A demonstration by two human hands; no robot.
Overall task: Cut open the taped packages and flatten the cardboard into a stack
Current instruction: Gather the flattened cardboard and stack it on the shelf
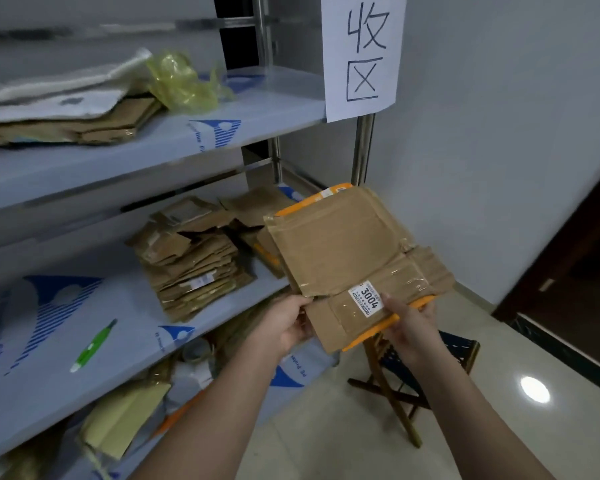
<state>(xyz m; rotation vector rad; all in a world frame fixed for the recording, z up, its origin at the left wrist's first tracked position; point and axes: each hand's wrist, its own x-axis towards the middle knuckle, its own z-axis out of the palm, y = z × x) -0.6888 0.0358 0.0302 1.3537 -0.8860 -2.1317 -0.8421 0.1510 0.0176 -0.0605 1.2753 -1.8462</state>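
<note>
- Grip: left hand [284,323] and right hand [411,318] each pinch the near edge of a flattened cardboard box [347,251], held in the air off the right end of the middle shelf [66,327], just beside the stack of flattened cardboard [194,265].
- Risk: held by one edge only, the taped, orange-trimmed panel may sag or refold; dropped off-centre, it could push the uneven stack towards the shelf's front edge.
- Risk: the green cutter [94,344] lies near that front edge and could be knocked off.
- Surface: film-covered steel shelving.
- Room: handwritten paper sign [362,53] on the upright, folding stool [413,375] on a tiled floor, white wall.
</note>
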